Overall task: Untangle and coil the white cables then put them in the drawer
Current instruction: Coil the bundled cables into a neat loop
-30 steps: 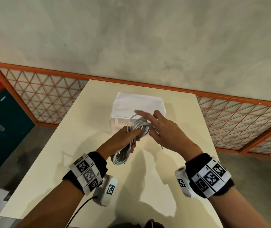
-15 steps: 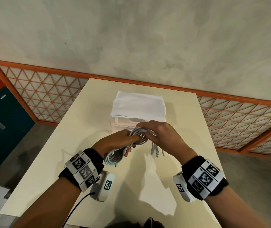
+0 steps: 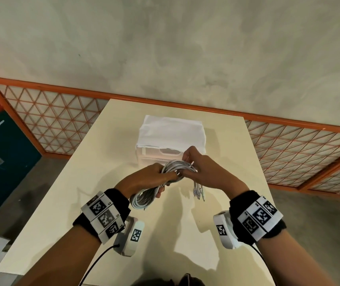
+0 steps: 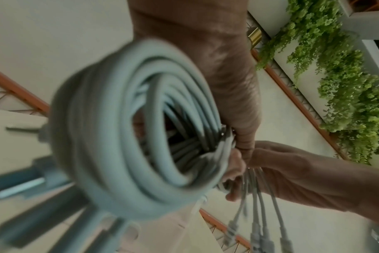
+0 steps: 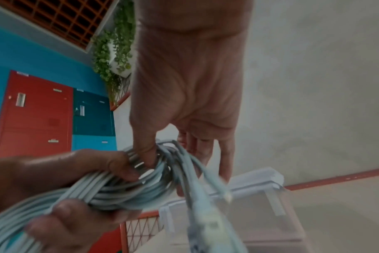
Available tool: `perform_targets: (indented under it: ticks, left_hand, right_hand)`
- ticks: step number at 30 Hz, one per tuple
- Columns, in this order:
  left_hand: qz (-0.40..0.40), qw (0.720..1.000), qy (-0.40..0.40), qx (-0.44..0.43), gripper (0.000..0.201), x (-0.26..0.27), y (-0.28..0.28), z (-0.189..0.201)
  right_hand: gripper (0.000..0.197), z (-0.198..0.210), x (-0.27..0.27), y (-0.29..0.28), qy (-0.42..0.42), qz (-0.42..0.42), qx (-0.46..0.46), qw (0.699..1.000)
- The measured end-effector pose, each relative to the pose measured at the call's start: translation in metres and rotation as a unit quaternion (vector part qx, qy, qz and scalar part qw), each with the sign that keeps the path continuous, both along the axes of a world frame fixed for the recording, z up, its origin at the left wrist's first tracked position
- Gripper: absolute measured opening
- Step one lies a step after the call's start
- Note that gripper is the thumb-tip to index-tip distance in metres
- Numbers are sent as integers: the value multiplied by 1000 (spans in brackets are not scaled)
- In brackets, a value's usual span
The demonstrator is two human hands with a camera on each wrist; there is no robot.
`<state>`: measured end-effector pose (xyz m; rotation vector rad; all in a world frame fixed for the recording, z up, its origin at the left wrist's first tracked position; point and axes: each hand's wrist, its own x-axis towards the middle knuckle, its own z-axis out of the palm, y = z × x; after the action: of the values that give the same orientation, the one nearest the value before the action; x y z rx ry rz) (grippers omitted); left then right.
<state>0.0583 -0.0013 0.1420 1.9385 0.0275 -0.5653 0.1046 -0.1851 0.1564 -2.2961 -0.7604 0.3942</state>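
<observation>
With the left hand (image 3: 150, 178) squeezing the white cable coil (image 3: 144, 198) just in front of the drawer box (image 3: 171, 139), the right hand (image 3: 204, 172) pinching the loose ends (image 3: 198, 191) should wrap them snugly round.

right hand (image 3: 202, 170) now curled, pinching cables (image 3: 177, 168)

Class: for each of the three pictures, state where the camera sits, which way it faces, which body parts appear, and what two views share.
Head: worn on the head, facing forward and down at the table; both forearms, left hand, right hand.
Left wrist: looks along the left hand at the cable coil.
Right wrist: looks along the right hand toward the drawer unit.
Shared: both wrist views show the coil and both hands.
</observation>
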Motion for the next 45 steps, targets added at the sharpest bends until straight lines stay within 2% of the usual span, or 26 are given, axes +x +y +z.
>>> perform_targets:
  ticks: [4, 8, 12, 15, 19, 22, 25, 27, 29, 33, 35, 38, 41, 43, 44, 45]
  left_hand:
    - [19, 1000, 9, 5, 36, -1, 0, -3]
    - [39, 999, 10, -9, 31, -1, 0, -3]
    - [61, 997, 18, -44, 28, 0, 1, -9]
    - [89, 990, 30, -102, 26, 2, -2, -7]
    - [121, 983, 12, -139, 37, 4, -6, 1]
    - [143, 972, 3, -188, 38, 5, -12, 3]
    - [170, 952, -7, -253, 36, 4, -13, 5]
    - [147, 954, -14, -262, 36, 3, -11, 4]
    - [101, 957, -9, -271, 37, 0, -11, 4]
    - [81, 955, -3, -286, 30, 1, -14, 3]
    - [84, 952, -8, -294, 27, 2, -14, 2]
    - [81, 951, -23, -296, 21, 3, -13, 2]
    - [71, 954, -39, -290, 16, 3, -13, 3]
    - [77, 952, -50, -292, 17, 4, -12, 2]
    - [84, 951, -55, -293, 18, 5, -12, 2]
    - [90, 949, -56, -298, 18, 5, -12, 1]
  right_hand:
    - [29, -1, -1, 2, -18, -7, -41, 999]
    - [33, 1, 1, 3, -126, -12, -82, 989]
    - [33, 8, -1, 3, -242, -24, -107, 964]
    - [45, 3, -5, 5, -288, -61, -39, 955]
    - [30, -14, -16, 16, -299, -171, 116, 932]
    - [22, -17, -20, 26, -209, -187, 193, 940]
    - [36, -9, -26, 32, -117, -163, 167, 965]
    - [44, -7, -27, 34, -53, -153, 157, 974]
    - [50, -6, -27, 35, 35, -153, 189, 969]
    - [54, -3, -27, 41, 188, -180, 321, 911]
    - [54, -6, -24, 43, 228, -195, 370, 879]
    - [53, 1, -20, 49, 275, -193, 403, 851]
    - [76, 7, -17, 51, 343, -175, 491, 781]
    - [79, 7, -13, 51, 378, -160, 531, 742]
    - [80, 9, -13, 50, 394, -152, 540, 728]
    - [81, 10, -11, 48, 404, -141, 536, 727]
